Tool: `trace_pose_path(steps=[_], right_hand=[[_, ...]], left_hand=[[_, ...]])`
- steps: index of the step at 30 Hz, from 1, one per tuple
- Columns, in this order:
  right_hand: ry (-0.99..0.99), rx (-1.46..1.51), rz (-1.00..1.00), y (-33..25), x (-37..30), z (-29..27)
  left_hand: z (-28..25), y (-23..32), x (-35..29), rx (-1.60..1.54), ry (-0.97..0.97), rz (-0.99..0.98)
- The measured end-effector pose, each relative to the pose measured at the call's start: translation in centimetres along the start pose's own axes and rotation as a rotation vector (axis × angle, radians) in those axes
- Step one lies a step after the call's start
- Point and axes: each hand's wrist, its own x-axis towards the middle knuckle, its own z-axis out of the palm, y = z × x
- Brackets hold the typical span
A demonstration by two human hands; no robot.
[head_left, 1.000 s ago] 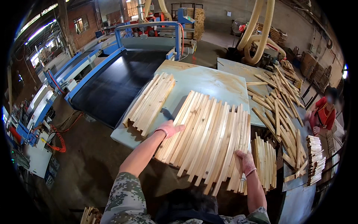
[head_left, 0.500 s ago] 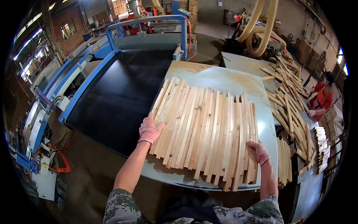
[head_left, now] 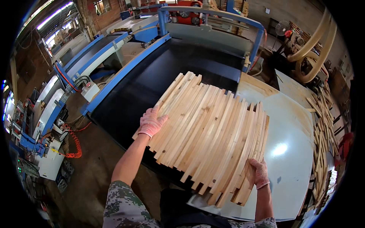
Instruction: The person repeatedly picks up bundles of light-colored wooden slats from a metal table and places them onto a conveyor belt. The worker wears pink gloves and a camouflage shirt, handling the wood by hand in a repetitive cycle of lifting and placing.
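A wide row of pale wooden strips (head_left: 205, 131), packed side by side with uneven ends, spans the gap between my hands. It lies mostly over the black conveyor belt (head_left: 123, 100), and its right part overlaps the light metal table (head_left: 291, 125). My left hand (head_left: 153, 122), in a pinkish knit glove, grips the outer left strips, with fingers over the top. At the opposite side, my gloved right hand (head_left: 259, 173) closes around the outer right strips near their close ends. Fingertips of the right hand are partly hidden by the wood.
A blue frame (head_left: 213, 13) crosses the far end of the belt. Loose wooden sticks (head_left: 323, 133) lie heaped at the right, next to a partly visible person in red (head_left: 345, 146). Thick hoses (head_left: 315, 47) hang at back right. A coiled orange air hose (head_left: 76, 146) is at left.
Both hands have carried the row of strips leftward, off most of the metal table and over the black belt. The row is now more slanted, and the view has turned left.
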Motion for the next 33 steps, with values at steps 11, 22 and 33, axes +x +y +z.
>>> trace_pose_path(steps=[11,22,33], right_hand=[[-0.034,-0.104,-0.007,7.5,5.3,32.4],[0.114,-1.256,0.09,3.1,2.9,43.6],[-0.162,-0.618,-0.165,9.5,-7.7,34.2]], left_hand=[[-8.2,-23.6,16.8,0.231,-0.118,-0.156],[-7.7,-30.3,20.4,0.251,0.04,0.012],[-8.4,-22.0,17.0,-0.126,0.294,0.301]])
